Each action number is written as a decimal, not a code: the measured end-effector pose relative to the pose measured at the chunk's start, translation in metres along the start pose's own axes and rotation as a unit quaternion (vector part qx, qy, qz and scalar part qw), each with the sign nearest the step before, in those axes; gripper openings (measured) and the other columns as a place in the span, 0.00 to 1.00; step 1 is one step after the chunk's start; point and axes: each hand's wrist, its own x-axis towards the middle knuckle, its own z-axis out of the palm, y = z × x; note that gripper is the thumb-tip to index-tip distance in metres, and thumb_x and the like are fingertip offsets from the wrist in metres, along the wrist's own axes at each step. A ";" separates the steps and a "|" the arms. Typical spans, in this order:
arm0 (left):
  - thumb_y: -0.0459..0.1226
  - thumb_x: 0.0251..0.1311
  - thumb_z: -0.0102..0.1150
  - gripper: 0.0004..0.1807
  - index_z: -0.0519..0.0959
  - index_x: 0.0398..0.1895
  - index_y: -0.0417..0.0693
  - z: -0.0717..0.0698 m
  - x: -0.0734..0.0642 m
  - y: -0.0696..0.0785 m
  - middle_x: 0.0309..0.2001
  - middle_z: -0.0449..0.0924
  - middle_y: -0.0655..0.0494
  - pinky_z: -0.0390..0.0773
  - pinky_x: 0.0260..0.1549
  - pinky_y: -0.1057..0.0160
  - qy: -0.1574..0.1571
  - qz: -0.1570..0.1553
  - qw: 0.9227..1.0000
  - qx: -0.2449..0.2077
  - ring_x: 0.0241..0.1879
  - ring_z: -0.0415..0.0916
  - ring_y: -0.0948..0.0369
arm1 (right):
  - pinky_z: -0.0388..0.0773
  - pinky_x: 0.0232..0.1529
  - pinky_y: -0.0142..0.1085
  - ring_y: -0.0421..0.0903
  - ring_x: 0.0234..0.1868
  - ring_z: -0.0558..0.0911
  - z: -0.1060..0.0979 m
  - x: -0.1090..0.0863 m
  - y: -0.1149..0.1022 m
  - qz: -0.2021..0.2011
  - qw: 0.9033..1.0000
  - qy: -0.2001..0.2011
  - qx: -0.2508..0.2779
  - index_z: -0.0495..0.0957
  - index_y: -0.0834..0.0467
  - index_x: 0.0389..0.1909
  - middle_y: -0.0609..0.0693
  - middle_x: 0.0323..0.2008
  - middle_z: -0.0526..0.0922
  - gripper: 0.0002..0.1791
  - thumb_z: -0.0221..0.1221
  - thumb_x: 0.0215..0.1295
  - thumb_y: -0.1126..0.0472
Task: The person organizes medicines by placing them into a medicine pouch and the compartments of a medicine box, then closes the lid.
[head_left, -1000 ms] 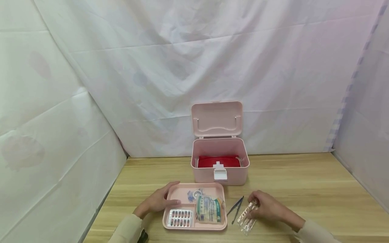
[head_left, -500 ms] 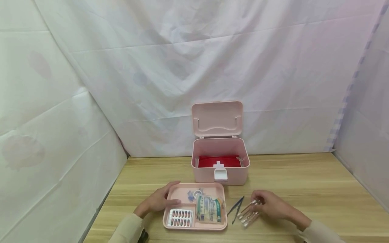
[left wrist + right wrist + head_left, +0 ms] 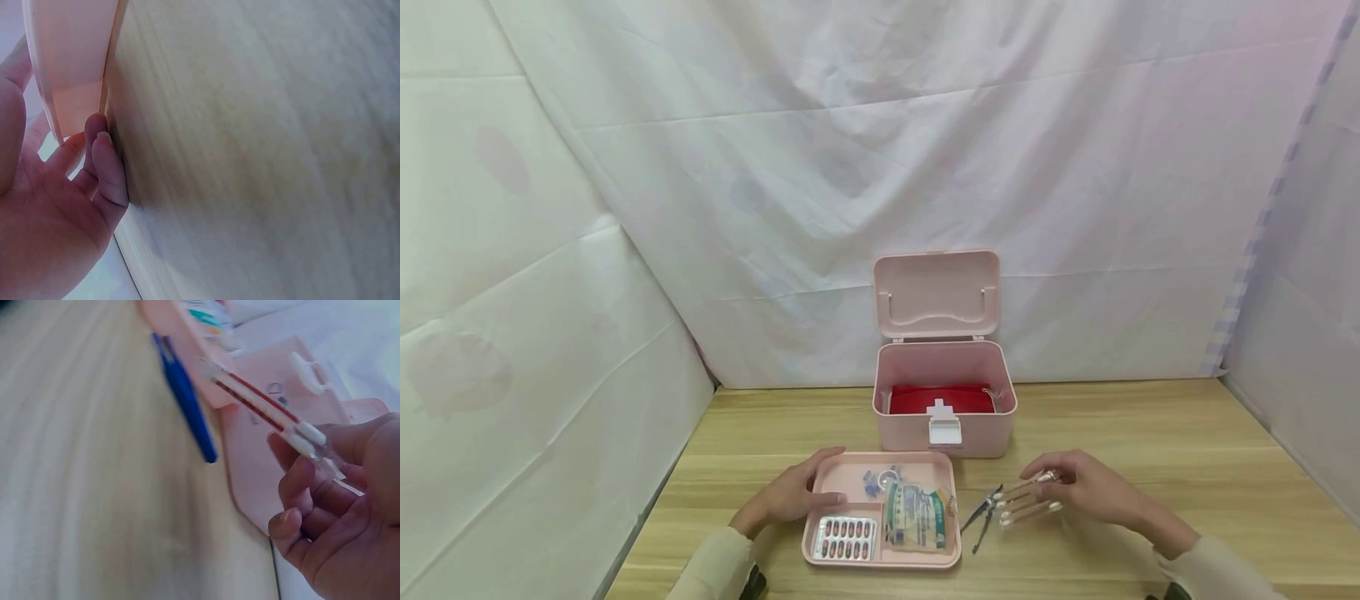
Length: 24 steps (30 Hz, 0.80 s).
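My right hand [image 3: 1093,487] pinches several cotton swabs [image 3: 1028,502] in clear wrappers by one end, between thumb and fingers. In the right wrist view the swabs [image 3: 262,403] have white tips and reddish-brown sticks. Their far ends overlap the blue tweezers [image 3: 982,517] on the table in the head view. My left hand [image 3: 790,493] holds the pink tray [image 3: 838,475] at its left edge, thumb over the rim and fingers at the outer side. In the tray lie a capsule blister pack [image 3: 846,538], a green-and-white clear packet [image 3: 916,517] and small blue pieces with a white ring [image 3: 887,478].
Behind the tray stands a pink box [image 3: 902,433] with its lid [image 3: 936,296] raised and a white latch [image 3: 944,429] in front. A red pouch [image 3: 942,400] lies inside it. White cloth [image 3: 820,208] hangs behind and beside the wooden table [image 3: 1135,433].
My right hand has moved up and to the right with the swabs, which now lie flatter and fan toward the tweezers. The left hand and tray have stayed put.
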 end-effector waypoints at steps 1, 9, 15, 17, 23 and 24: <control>0.56 0.57 0.68 0.44 0.61 0.75 0.60 0.000 0.000 0.000 0.66 0.71 0.45 0.64 0.63 0.35 0.000 0.001 1.000 0.001 0.65 0.68 0.45 | 0.78 0.31 0.32 0.34 0.33 0.77 -0.002 0.001 -0.002 0.002 1.000 0.004 0.012 0.82 0.61 0.49 0.48 0.37 0.84 0.13 0.60 0.69 0.59; 0.55 0.57 0.67 0.43 0.61 0.75 0.59 0.001 -0.001 0.002 0.66 0.71 0.43 0.65 0.62 0.35 -0.002 0.007 1.000 0.001 0.64 0.68 0.43 | 0.82 0.35 0.34 0.38 0.36 0.83 0.012 0.015 -0.023 0.009 0.995 0.010 0.101 0.79 0.69 0.53 0.58 0.42 0.86 0.18 0.61 0.68 0.61; 0.54 0.58 0.67 0.43 0.61 0.75 0.58 0.001 -0.001 0.002 0.66 0.71 0.43 0.65 0.62 0.35 0.000 0.009 1.000 0.004 0.64 0.68 0.43 | 0.80 0.33 0.30 0.37 0.34 0.80 0.039 0.035 -0.036 0.019 0.995 0.026 0.093 0.81 0.66 0.51 0.55 0.42 0.85 0.17 0.63 0.66 0.59; 0.54 0.58 0.67 0.43 0.61 0.75 0.58 0.002 -0.001 0.002 0.66 0.71 0.43 0.64 0.63 0.35 0.001 0.009 1.000 0.006 0.65 0.68 0.43 | 0.80 0.34 0.30 0.37 0.35 0.81 0.049 0.043 -0.042 0.017 0.994 0.032 0.105 0.81 0.65 0.52 0.55 0.42 0.85 0.18 0.63 0.67 0.59; 0.56 0.57 0.67 0.44 0.61 0.75 0.60 0.001 0.001 0.000 0.68 0.69 0.43 0.63 0.63 0.35 0.001 0.001 1.000 0.007 0.67 0.66 0.43 | 0.82 0.40 0.30 0.38 0.40 0.84 0.082 0.067 -0.063 -0.019 0.988 0.038 0.146 0.81 0.66 0.54 0.60 0.48 0.84 0.18 0.63 0.66 0.60; 0.56 0.57 0.67 0.44 0.61 0.75 0.60 0.001 0.001 0.000 0.68 0.69 0.43 0.63 0.64 0.35 0.000 0.001 1.000 0.009 0.67 0.66 0.43 | 0.81 0.41 0.29 0.37 0.40 0.83 0.087 0.072 -0.066 -0.024 0.989 0.039 0.144 0.81 0.65 0.54 0.60 0.49 0.84 0.18 0.63 0.66 0.60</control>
